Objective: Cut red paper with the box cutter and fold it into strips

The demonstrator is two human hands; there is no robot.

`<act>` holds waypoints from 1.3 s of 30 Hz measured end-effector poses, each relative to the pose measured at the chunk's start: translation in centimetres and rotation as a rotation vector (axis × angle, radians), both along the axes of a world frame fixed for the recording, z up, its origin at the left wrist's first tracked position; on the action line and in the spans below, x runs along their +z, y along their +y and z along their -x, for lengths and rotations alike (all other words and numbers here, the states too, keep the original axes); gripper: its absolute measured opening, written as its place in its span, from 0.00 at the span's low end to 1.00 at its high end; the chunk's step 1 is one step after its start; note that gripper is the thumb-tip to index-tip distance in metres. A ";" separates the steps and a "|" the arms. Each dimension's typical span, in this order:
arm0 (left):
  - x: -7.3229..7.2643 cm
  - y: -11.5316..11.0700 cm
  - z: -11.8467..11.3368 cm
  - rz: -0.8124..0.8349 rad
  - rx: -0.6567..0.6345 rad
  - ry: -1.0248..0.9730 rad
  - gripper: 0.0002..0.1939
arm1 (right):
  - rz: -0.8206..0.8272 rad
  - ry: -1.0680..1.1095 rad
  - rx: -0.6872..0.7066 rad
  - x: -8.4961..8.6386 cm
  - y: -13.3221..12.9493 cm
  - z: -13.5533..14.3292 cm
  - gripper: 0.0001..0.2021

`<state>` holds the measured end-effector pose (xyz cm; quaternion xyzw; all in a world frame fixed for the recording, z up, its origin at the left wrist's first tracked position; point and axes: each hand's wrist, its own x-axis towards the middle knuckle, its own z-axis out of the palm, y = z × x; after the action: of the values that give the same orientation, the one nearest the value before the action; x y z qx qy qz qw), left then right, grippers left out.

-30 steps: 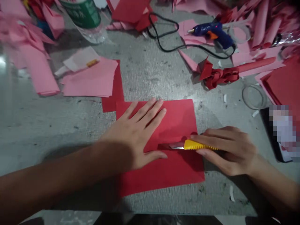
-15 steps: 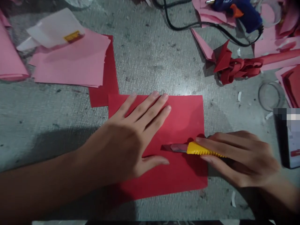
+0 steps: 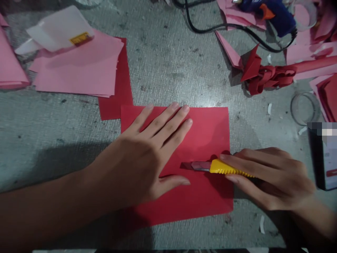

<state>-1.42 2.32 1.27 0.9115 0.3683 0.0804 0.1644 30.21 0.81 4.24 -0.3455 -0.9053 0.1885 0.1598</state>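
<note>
A sheet of red paper (image 3: 207, 130) lies flat on the grey table in front of me. My left hand (image 3: 142, 158) rests on it palm down, its fingers stretched toward the paper's far edge and its thumb apart. From the right, my right hand (image 3: 273, 177) grips a yellow utility knife (image 3: 226, 167) between thumb and fingers. The knife's blade is out and points left over the middle of the red sheet, close to my left thumb. Whether the blade touches the paper, I cannot tell.
Pink sheets (image 3: 79, 73) with a white glue bottle (image 3: 60, 30) on top lie at the upper left, over another red sheet (image 3: 116, 105). A blue glue gun (image 3: 279, 17), a red paper piece (image 3: 273, 75), a tape roll (image 3: 304, 109) and a phone (image 3: 326, 165) are on the right.
Almost nothing differs: both hands, the red sheet and the knife keep their places. The surroundings have shifted very slightly in the picture.
</note>
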 end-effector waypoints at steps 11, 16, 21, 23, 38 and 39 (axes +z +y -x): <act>0.0 0.0 0.0 0.000 -0.001 -0.005 0.52 | 0.005 0.010 -0.005 0.0 0.1 -0.2 0.09; 0.0 -0.1 0.0 0.001 0.000 0.000 0.52 | 0.001 0.002 0.004 -0.1 0.1 -0.2 0.10; 0.0 -0.1 0.0 0.006 0.002 -0.002 0.52 | 0.002 0.003 0.012 0.0 0.1 -0.2 0.09; 0.0 -0.1 0.0 0.016 0.011 -0.010 0.52 | 0.001 -0.002 0.009 0.1 0.1 -0.2 0.10; 0.0 -0.2 0.0 0.010 0.006 -0.002 0.53 | 0.095 -0.035 -0.040 0.7 -0.3 -0.1 0.11; -0.1 -0.2 0.0 0.013 0.010 -0.010 0.53 | 0.102 -0.040 -0.051 0.8 -0.4 -0.1 0.11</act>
<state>-1.46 2.17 1.21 0.9082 0.3725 0.0831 0.1719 30.27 0.46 5.08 -0.3799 -0.8884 0.2234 0.1285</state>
